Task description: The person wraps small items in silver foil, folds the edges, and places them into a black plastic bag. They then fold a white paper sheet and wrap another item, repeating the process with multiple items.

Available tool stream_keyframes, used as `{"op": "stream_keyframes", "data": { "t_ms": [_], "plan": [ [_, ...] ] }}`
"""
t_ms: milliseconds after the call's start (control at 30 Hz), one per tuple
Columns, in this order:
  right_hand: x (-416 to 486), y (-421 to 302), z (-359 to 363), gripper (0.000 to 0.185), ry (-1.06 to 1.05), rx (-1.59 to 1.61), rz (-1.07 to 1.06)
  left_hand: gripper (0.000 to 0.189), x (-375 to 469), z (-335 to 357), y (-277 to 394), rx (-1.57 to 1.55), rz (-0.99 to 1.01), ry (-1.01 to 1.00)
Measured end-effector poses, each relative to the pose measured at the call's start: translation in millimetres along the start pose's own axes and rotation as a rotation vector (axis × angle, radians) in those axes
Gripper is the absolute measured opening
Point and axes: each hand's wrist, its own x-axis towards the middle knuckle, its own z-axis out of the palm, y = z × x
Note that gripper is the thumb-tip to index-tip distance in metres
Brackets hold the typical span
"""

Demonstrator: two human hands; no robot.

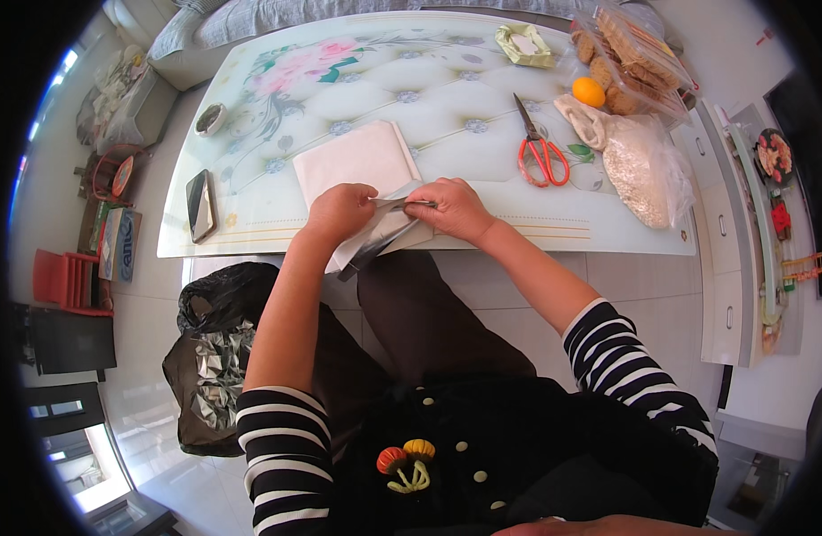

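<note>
In front of me, at the table's near edge, both my hands hold a thin silver foil sheet (379,246), part of it folded or curled. My left hand (344,210) pinches its upper left part between thumb and fingers. Close by on the right, my right hand (456,209) grips the upper right part. The lower end of the foil hangs past the table edge above my lap. Beneath the hands lies a stack of pale pinkish paper sheets (354,157), partly covered by the foil and my fingers.
Red-handled scissors (544,161) lie to the right, beside a clear bag of pale grains (642,174). An orange fruit (588,92) sits near packaged baked goods (632,60). At left lies a smartphone (201,206). A black plastic bag (233,288) with silver foil pieces (220,375) stands on the floor.
</note>
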Motion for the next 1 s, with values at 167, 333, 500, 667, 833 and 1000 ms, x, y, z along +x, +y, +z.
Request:
{"op": "stream_keyframes", "data": {
  "t_ms": [167,333,500,667,833,1000],
  "plan": [
    [8.7,-11.0,4.0,0.021,-0.051,0.24,0.324,0.036,-2.9,-10.8,3.5,-0.024,-0.044,-0.05],
    [12.6,-10.4,6.1,0.022,-0.052,0.175,0.383,0.041,-29.5,-18.7,10.2,0.059,0.114,0.309],
    [12.3,-2.7,12.8,0.024,0.002,0.115,0.393,0.042,-86.8,20.8,27.9,0.172,0.511,0.435],
    [13.8,-9.2,13.3,0.033,-0.008,0.152,0.406,0.064,-104.1,71.8,32.0,0.294,0.354,0.367],
    [13.4,-4.6,17.7,0.04,0.064,0.16,0.427,0.073,-97.7,91.2,21.4,0.289,0.238,0.338],
    [15.0,-6.2,17.1,0.047,0.013,0.113,0.447,0.077,-96.8,94.8,12.6,0.29,0.225,0.327]
  ]
}}
